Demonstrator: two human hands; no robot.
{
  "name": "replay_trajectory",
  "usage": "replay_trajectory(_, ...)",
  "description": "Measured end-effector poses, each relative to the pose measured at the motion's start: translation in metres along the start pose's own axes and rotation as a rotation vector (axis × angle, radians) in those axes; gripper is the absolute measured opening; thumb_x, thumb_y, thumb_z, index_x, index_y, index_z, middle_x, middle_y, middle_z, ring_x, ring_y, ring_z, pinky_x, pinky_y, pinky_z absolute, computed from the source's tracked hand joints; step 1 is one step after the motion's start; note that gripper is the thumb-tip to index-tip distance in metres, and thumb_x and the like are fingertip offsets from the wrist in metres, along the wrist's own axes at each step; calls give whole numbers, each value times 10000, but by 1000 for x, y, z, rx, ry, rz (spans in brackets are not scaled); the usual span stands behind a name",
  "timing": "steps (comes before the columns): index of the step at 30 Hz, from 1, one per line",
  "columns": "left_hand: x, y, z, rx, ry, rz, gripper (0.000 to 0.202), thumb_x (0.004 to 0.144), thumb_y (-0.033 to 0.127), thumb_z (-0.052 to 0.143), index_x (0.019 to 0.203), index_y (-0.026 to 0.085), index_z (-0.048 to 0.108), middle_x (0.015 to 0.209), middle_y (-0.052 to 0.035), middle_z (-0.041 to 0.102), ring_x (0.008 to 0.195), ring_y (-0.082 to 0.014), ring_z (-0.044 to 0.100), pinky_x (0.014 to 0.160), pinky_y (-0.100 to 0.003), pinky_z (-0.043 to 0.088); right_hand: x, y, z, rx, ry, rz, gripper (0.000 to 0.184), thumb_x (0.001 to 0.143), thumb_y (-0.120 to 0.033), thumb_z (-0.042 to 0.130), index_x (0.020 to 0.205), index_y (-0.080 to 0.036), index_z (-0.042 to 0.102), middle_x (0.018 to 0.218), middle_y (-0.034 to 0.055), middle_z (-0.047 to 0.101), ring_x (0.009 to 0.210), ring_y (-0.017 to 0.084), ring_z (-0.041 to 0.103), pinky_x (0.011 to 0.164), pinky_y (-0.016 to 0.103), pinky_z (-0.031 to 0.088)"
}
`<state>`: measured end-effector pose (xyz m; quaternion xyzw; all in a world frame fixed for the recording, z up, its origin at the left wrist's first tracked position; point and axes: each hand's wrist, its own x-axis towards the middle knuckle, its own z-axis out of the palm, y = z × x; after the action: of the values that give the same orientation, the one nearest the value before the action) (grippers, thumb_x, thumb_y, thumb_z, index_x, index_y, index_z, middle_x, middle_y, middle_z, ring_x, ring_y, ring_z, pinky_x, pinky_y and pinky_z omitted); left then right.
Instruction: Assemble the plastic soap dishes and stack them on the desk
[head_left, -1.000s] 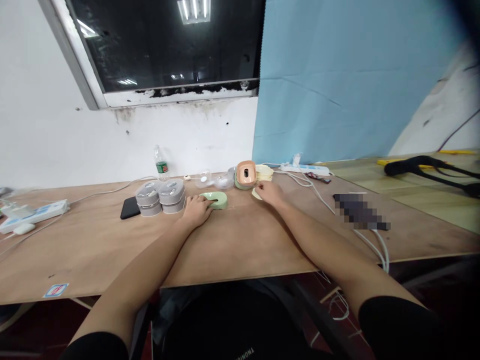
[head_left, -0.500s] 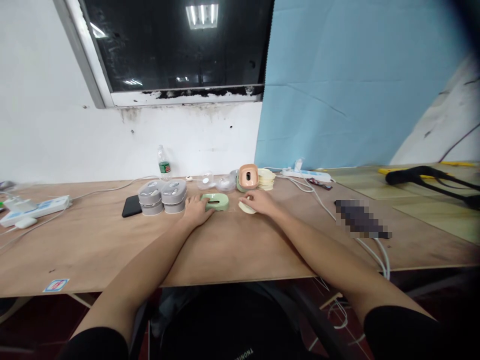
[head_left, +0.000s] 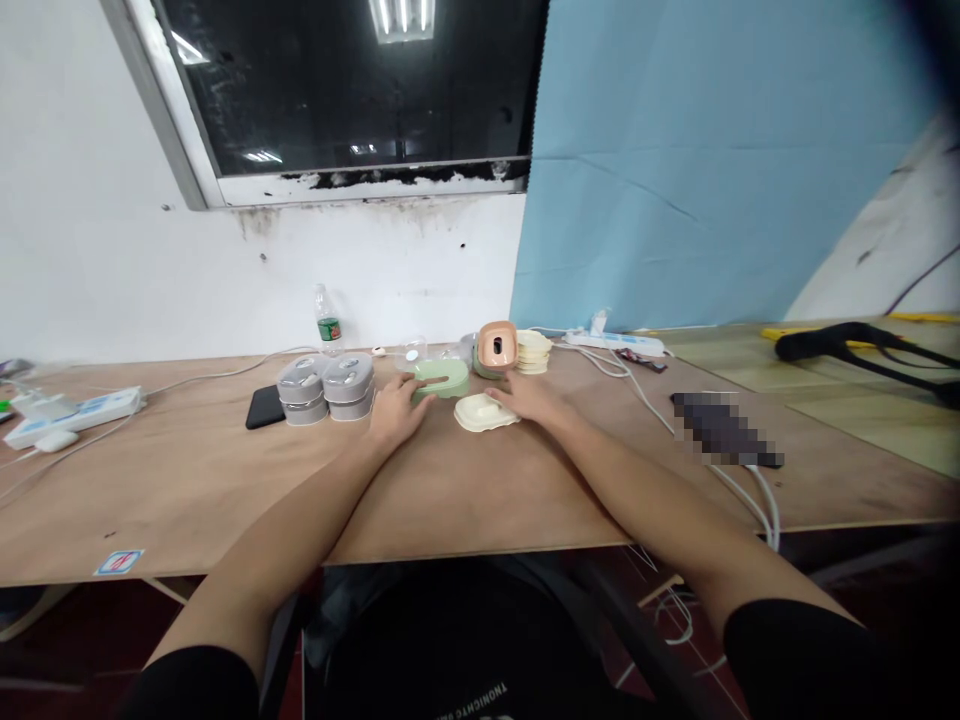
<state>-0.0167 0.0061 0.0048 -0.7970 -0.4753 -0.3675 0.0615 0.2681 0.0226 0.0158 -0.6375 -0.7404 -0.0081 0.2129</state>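
Observation:
My left hand (head_left: 397,408) rests at the left end of a pale green rounded piece with a long slot (head_left: 451,385), its fingers stretched out and the thumb apart, touching the piece. To the right and nearer me, a thin cream-coloured lid-like piece (head_left: 480,414) is tilted just over the table. My right hand (head_left: 531,398) pinches it at its right edge. Behind that hand stands a peach rounded piece with a dark slot (head_left: 498,362), on something green. Beside it is a stack of cream pieces (head_left: 534,352).
Two grey stacked round containers (head_left: 349,388) and a black phone (head_left: 265,408) are left of my hands. Clear plastic parts (head_left: 415,352) and a water bottle (head_left: 326,320) stand by the wall. Power strips (head_left: 615,343) and white cables (head_left: 637,395) lie rightward, near a pixelated dark object (head_left: 724,430).
The green piece has moved away from me and slightly right, with my left hand on it. The cream piece has turned and shifted left, showing more of its surface, in my right hand.

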Motion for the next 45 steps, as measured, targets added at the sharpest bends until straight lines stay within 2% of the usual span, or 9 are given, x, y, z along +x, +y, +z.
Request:
replay_trajectory(4,-2,6,-1,7,-32,19,367,889,476,537,1160,251,640,1251,-69,568,1118,-242,576,959,-375,476,0,-1,11,232,-121,-79,406,924,-471,474,1122,-148,620,1091,130,683,974,241,630,809,303,457)
replay_trajectory(7,-2,6,-2,-4,-74,19,373,887,478,538,1157,242,640,1255,-65,564,1118,-239,574,982,-372,463,-1,-11,22,416,-113,-165,403,952,-397,424,1251,-152,539,1000,91,700,907,204,640,821,314,466)
replay_trajectory(13,-2,6,-4,-29,-167,-22,410,870,497,556,1170,227,630,1298,-64,531,1163,-241,545,1000,-353,455,-2,-17,29,503,-98,-214,420,899,-209,411,1307,-140,478,890,59,686,830,176,628,797,301,467)
replay_trajectory(18,-2,8,-6,-17,-181,9,429,826,544,601,1096,215,654,1317,-73,511,1128,-248,565,980,-368,468,-3,-12,24,612,-156,-152,392,938,-312,325,1224,-148,538,720,11,643,584,130,563,608,245,446)
replay_trajectory(23,-3,12,-8,-6,-216,90,402,769,574,651,934,208,678,1357,-88,472,1183,-280,526,1019,-412,431,-3,-13,23,547,-145,-232,463,936,-504,363,923,-142,652,723,22,652,631,137,567,623,242,432)
replay_trajectory(27,-4,14,-7,-21,-321,105,431,748,563,668,983,203,641,1445,-96,395,1205,-296,517,1018,-409,428,-1,-15,27,401,-113,-287,393,884,-483,509,995,-148,682,803,34,687,676,150,576,628,241,415)
replay_trajectory(33,-3,13,-7,-15,-495,-29,740,813,608,538,1388,182,345,1310,-135,558,1130,-303,582,929,-390,458,-3,-25,29,297,-68,-213,347,923,-423,480,1036,-170,688,948,70,718,790,176,632,687,252,431)
replay_trajectory(39,2,8,-3,59,-462,-11,722,798,612,522,1360,181,378,1344,-141,526,1220,-316,509,984,-425,406,-2,-39,33,183,62,-115,323,919,-401,478,1070,-181,660,945,78,714,837,197,637,731,273,435)
replay_trajectory(45,6,-6,-5,244,-442,-145,766,723,596,568,1333,159,410,1290,-186,523,1185,-353,523,945,-447,424,16,-57,43,38,225,-165,340,936,-365,415,1157,-195,610,1017,85,685,913,226,599,798,312,413)
